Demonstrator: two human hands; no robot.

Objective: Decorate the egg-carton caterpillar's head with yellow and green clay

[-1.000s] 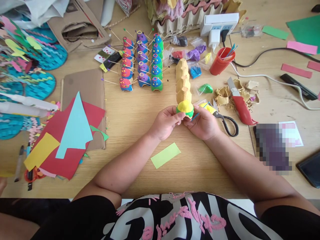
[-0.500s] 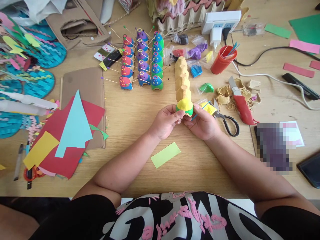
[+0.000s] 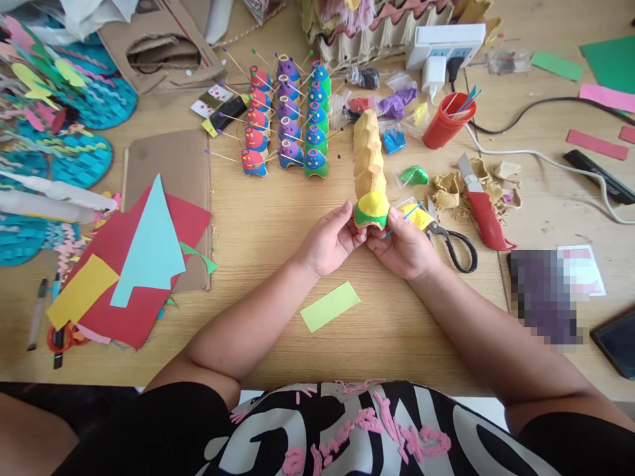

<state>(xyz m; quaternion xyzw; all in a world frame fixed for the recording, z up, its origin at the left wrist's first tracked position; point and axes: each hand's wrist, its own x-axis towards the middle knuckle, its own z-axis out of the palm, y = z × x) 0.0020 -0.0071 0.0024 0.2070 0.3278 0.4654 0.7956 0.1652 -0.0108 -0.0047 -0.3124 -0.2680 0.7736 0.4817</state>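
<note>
Between my hands is an egg-carton strip (image 3: 368,155), a row of tan humps whose nearest one is covered in yellow clay over a green band. My left hand (image 3: 330,239) grips its near end from the left, thumb raised along the side. On the right edge of the same end, my right hand (image 3: 404,244) has its fingers closed; a thin blue stick (image 3: 411,210) pokes out by its thumb. Just beyond that hand lie yellow clay (image 3: 415,216) in a plastic bag and black-handled scissors (image 3: 459,250). A light green paper strip (image 3: 330,306) rests below my hands.
Three rows of painted egg-carton caterpillars (image 3: 288,119) with stick feelers stand at the back. A red cup (image 3: 446,122), a power strip (image 3: 446,45) with cables and a red-handled knife (image 3: 483,208) are on the right. Coloured paper (image 3: 149,251) covers cardboard on the left.
My left thumb has lifted off the front of the clay-covered hump to its side. The strip is still held at its near end, and the view has shifted slightly.
</note>
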